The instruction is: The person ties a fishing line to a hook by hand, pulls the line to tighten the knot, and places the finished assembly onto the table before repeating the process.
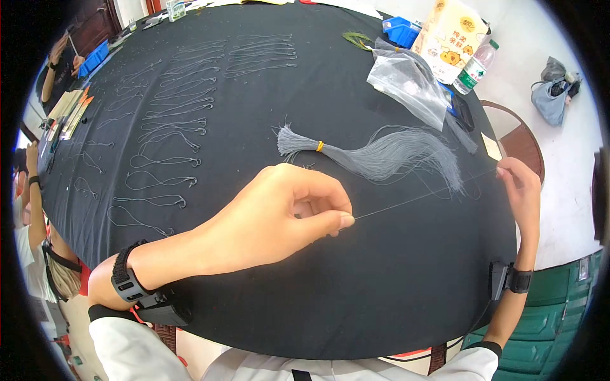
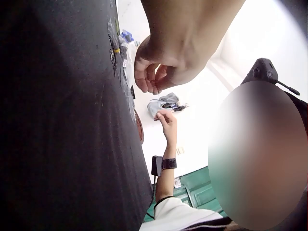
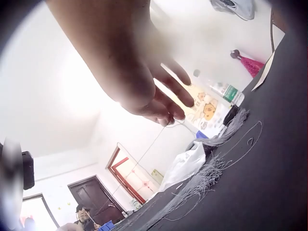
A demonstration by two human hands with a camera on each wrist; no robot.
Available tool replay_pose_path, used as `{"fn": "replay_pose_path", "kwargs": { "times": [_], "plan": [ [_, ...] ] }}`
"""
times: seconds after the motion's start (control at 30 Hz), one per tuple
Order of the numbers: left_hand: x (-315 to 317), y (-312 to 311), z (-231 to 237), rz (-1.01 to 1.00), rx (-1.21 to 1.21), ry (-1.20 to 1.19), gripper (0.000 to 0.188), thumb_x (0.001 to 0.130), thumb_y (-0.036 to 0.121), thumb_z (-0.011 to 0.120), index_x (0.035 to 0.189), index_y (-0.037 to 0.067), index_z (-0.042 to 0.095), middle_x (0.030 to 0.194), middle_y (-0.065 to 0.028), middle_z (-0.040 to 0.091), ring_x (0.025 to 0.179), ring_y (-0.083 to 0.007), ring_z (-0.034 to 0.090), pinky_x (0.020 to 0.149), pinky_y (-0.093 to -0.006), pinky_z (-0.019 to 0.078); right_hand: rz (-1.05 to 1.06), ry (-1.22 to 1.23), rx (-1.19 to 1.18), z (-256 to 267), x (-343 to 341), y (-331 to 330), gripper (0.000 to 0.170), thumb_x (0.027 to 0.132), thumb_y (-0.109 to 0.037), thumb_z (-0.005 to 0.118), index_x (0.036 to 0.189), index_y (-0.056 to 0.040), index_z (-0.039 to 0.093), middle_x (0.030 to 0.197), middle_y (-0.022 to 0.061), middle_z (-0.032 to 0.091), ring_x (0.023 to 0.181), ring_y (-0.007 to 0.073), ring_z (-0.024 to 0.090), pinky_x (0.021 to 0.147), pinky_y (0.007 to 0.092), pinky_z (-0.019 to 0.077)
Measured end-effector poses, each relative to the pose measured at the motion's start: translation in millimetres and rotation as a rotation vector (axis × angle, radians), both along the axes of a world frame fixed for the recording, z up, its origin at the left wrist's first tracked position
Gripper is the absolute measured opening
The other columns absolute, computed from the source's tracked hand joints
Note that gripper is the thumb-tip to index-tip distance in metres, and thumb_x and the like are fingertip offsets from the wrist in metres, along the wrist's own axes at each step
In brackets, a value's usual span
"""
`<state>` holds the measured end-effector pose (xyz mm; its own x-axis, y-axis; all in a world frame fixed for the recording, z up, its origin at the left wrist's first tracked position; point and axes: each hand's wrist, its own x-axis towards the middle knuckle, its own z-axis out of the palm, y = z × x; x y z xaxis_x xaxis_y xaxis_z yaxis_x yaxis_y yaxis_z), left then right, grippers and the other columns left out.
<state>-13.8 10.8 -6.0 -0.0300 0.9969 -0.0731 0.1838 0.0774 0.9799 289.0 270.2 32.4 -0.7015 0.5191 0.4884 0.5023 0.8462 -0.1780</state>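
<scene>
My left hand is over the middle of the black table, thumb and forefinger pinching one end of a thin grey cord. Off to the right, my right hand pinches the other end between its fingertips. The cord runs straight from hand to hand, rising slightly rightward. Beyond it lies a bundle of grey cords, bound with a yellow tie, its loose strands fanning out under the stretched one. In the right wrist view, the cord leaves the right fingertips as a fine line.
Rows of knotted cord loops lie on the black cloth at the left and back. At the back right are a clear plastic bag, a blue bin, a tissue pack and a water bottle. Other people sit at far left.
</scene>
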Motion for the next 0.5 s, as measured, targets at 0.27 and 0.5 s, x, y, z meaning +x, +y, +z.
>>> {"fn": "replay_pose_path", "kwargs": {
  "times": [0.27, 0.5],
  "plan": [
    [1.5, 0.7, -4.9, 0.011, 0.052, -0.028, 0.012, 0.089, 0.008, 0.064, 0.091, -0.003, 0.066, 0.08, -0.0038, 0.064, 0.073, -0.0072, 0.059, 0.064, -0.0231, 0.05, -0.092, -0.05, -0.023, 2.7, 1.6, -15.4, 0.003, 0.083, 0.004, 0.059, 0.086, 0.0038, 0.06, 0.074, 0.0079, 0.062, 0.067, 0.0135, 0.06, 0.064, 0.0252, 0.0468],
    [0.8, 3.8, -13.2, -0.002, -0.013, -0.352, 0.012, 0.088, 0.009, 0.065, 0.092, -0.002, 0.068, 0.079, -0.0065, 0.065, 0.072, -0.012, 0.063, 0.063, -0.0255, 0.0518, 0.274, -0.154, -0.249, -8.0, -47.0, -85.4, 0.01, 0.076, 0.0, 0.068, 0.086, -0.0011, 0.068, 0.08, 0.0121, 0.068, 0.071, 0.0239, 0.066, 0.067, 0.0325, 0.0518]
  ]
}}
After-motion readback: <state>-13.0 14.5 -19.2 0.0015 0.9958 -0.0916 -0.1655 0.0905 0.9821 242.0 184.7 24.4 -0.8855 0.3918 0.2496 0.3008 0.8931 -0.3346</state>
